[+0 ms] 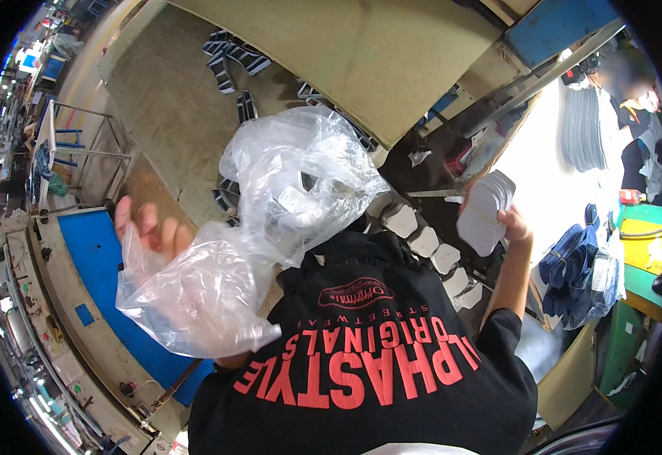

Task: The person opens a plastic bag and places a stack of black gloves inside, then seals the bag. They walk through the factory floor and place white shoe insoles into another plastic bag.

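My left hand (147, 227) is raised at the left and grips a large crumpled clear plastic bag (270, 220), which billows across the middle of the view. A few small white pieces show through the bag near its centre. My right hand (514, 225) is lifted at the right and holds a thick stack of flat white rounded cut pieces (485, 210). Below both hands is my black shirt with red lettering (361, 356).
A row of white cut pieces (429, 246) lies between bag and right arm. Dark striped pieces (232, 57) lie scattered on the grey surface beyond. A tall stack of pale sheets (581, 129) and another person (630, 91) are at the right. Blue fabric (573, 273) hangs nearby, and a blue mat (99, 262) lies at the left.
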